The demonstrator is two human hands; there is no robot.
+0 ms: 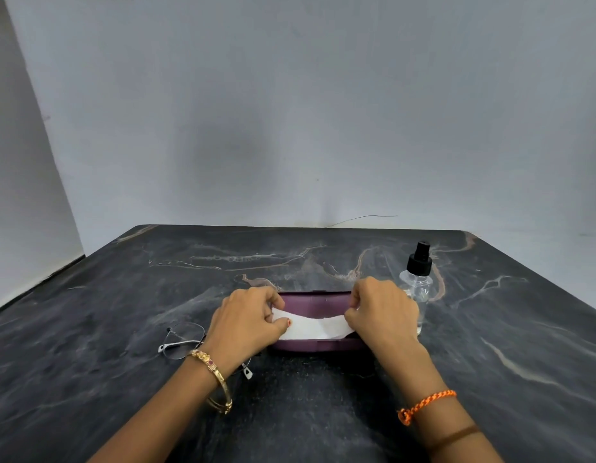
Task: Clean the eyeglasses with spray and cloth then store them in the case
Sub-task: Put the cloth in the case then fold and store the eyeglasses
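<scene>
A white cloth (315, 327) stretches across the open purple case (315, 304) in the middle of the dark marble table (123, 312). My left hand (248, 324) pinches the cloth's left end, and my right hand (381, 312) pinches its right end. Thin-rimmed eyeglasses (181, 339) lie on the table left of the case, partly hidden under my left wrist. A clear spray bottle (418, 289) with a black pump top stands upright just behind my right hand.
The table's far edge meets a plain grey wall (290, 111), with a thin wire (363, 218) lying along it. The left table edge runs diagonally at the frame's left side.
</scene>
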